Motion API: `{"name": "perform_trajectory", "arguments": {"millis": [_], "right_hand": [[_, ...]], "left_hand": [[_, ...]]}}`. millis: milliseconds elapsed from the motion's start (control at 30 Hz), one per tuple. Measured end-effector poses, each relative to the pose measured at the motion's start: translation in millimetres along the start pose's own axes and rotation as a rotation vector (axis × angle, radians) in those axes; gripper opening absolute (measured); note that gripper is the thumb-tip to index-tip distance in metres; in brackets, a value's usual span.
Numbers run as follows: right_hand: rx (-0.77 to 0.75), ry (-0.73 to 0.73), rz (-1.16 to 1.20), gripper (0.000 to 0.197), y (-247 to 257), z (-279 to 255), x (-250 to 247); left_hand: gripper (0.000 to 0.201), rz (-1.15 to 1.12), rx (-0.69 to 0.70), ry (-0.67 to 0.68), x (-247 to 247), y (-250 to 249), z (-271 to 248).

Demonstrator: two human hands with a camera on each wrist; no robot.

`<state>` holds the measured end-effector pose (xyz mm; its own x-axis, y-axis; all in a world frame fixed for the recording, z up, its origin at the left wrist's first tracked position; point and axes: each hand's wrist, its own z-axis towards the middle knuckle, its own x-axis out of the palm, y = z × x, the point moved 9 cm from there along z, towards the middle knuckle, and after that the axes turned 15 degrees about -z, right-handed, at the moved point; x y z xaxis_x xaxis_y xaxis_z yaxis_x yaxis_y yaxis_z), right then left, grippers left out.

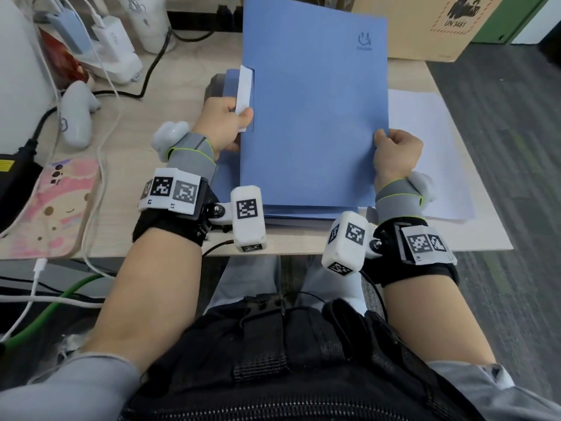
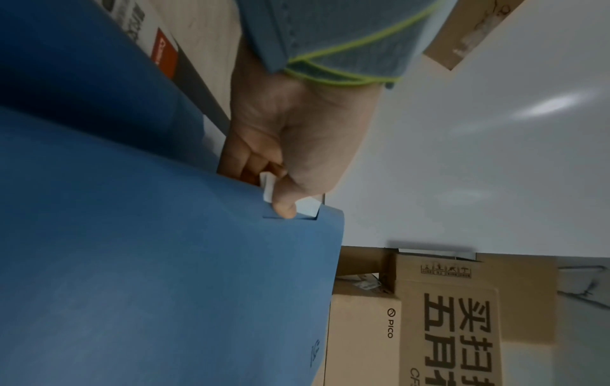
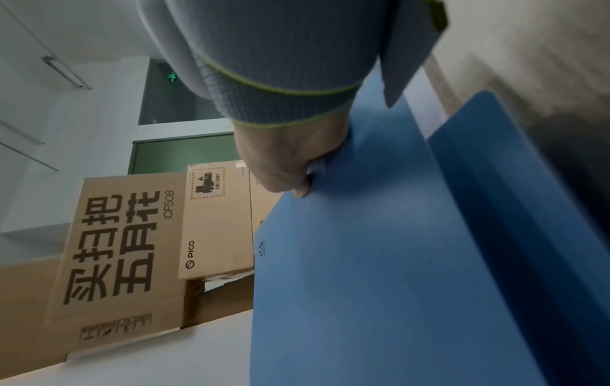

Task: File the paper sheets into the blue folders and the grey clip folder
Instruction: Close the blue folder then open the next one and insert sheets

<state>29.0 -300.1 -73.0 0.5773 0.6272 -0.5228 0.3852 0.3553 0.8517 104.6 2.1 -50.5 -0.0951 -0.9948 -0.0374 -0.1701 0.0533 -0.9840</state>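
Blue folder held upright, left hand pinching its white tab, right hand gripping its edge

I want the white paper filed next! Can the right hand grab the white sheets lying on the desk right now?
Probably not yet. The right hand is busy pinching the edge of the raised blue folder. The white sheets lie bare on the desk beside it, so once it lets go, the way looks free.

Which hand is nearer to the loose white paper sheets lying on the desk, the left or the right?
Right. The right hand grips the blue folder's right edge, just beside the white paper sheets. The left hand pinches the folder's left edge, across the folder from them.
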Motion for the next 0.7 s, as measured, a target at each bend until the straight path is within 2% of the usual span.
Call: {"name": "perform_trajectory", "arguments": {"millis": [67,200,333,467,567,633,700], "right_hand": [[0.022,0.008,0.001,0.037,-7,0,1],[0.033,0.012,-0.003,0.038,-17,0,4],[0.064,-0.003,-0.065,0.032,-26,5,-3],[0.094,0.010,-0.058,0.011,-37,8,-11],[0.073,0.046,-0.056,0.009,-35,7,-8],[0.057,0.067,-0.078,0.025,-34,8,-7],[0.052,0.092,-0.083,0.034,-36,8,-6]], "left_hand": [[0.012,0.036,0.000,0.014,2,1,-2],[0.033,0.109,-0.002,0.026,3,4,-5],[0.018,0.199,-0.042,-0.005,-8,4,-2],[0.030,0.253,-0.025,-0.056,-23,2,5],[0.020,0.163,0.032,-0.242,-41,1,13],[0.009,0.093,0.038,-0.397,-59,3,16],[0.005,0.024,0.008,-0.482,-74,8,18]]}}
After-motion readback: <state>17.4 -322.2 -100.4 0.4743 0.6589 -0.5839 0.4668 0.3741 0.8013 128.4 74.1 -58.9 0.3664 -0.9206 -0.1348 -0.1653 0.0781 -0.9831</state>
